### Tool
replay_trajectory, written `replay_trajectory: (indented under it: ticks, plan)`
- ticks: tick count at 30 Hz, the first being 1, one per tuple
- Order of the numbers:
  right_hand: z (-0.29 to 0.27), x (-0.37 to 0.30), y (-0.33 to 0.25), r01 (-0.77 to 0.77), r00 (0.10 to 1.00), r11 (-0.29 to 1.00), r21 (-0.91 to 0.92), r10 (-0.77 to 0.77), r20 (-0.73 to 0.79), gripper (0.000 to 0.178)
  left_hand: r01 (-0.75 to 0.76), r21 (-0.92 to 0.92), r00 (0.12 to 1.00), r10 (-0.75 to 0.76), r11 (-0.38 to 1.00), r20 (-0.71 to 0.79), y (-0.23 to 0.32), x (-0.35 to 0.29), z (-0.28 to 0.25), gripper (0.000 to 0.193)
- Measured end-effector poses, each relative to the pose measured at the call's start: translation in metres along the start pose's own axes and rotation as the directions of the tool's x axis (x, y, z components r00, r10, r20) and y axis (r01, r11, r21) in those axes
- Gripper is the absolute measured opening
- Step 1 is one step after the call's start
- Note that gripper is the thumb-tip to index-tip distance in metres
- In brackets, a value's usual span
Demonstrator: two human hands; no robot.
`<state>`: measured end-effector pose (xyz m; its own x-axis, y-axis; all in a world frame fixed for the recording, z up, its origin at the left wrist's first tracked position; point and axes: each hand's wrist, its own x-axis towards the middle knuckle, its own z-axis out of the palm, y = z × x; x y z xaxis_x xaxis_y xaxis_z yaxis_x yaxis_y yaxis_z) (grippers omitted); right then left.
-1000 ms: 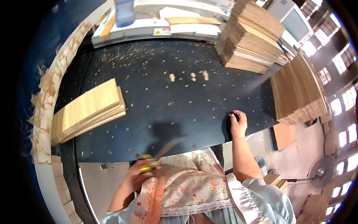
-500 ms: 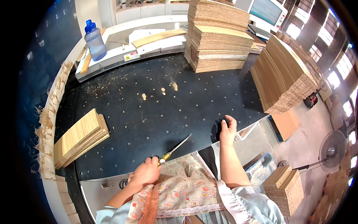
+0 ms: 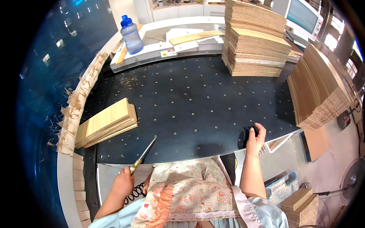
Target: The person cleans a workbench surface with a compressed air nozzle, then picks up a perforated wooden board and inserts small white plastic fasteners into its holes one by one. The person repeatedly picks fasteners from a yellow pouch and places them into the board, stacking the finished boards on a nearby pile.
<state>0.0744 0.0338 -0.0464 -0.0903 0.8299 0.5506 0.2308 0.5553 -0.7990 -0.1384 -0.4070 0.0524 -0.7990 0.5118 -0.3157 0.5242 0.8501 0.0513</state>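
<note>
Planks (image 3: 106, 121) on table (image 3: 184, 123), bottle (image 3: 133, 40) behind

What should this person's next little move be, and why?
Probably turn what looks like an air gun a little leftward, toward the crumbs. The left hand holds it with its nozzle pointing to the right of them, and they lie scattered on the black table, beyond the stacked wooden boards.

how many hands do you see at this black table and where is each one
2: the left hand grips a yellow-handled tool near the black table's front edge; the right hand is farther right along that edge.
</note>
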Motion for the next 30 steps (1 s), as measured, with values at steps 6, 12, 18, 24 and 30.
replay_trajectory:
  ticks: [6,12,18,24,30]
  plan:
    - [0.001,0.0,-0.006,-0.014,0.999,1.0,0.01,0.014,0.029,0.025,0.095,0.136,0.995,-0.094,0.986,-0.013,-0.018,-0.011,-0.03,0.027]
    - [-0.003,0.0,-0.004,-0.01,0.999,1.0,-0.019,0.01,0.031,0.025,0.071,0.337,0.997,-0.069,0.939,-0.016,-0.01,0.006,-0.062,0.025]
    - [-0.001,0.0,-0.008,0.063,0.998,0.997,-0.034,-0.062,0.031,0.024,0.085,0.368,0.992,-0.115,0.926,0.06,-0.005,0.007,-0.078,0.025]
    - [-0.003,0.0,-0.009,0.073,0.995,0.996,-0.048,-0.07,0.07,0.023,0.048,0.161,0.994,-0.062,0.986,0.087,0.001,-0.004,-0.114,0.032]
    - [-0.005,0.001,-0.01,0.09,0.991,0.992,-0.091,-0.081,0.107,0.023,0.298,-0.074,0.937,-0.307,0.952,-0.166,-0.023,0.057,-0.177,0.035]
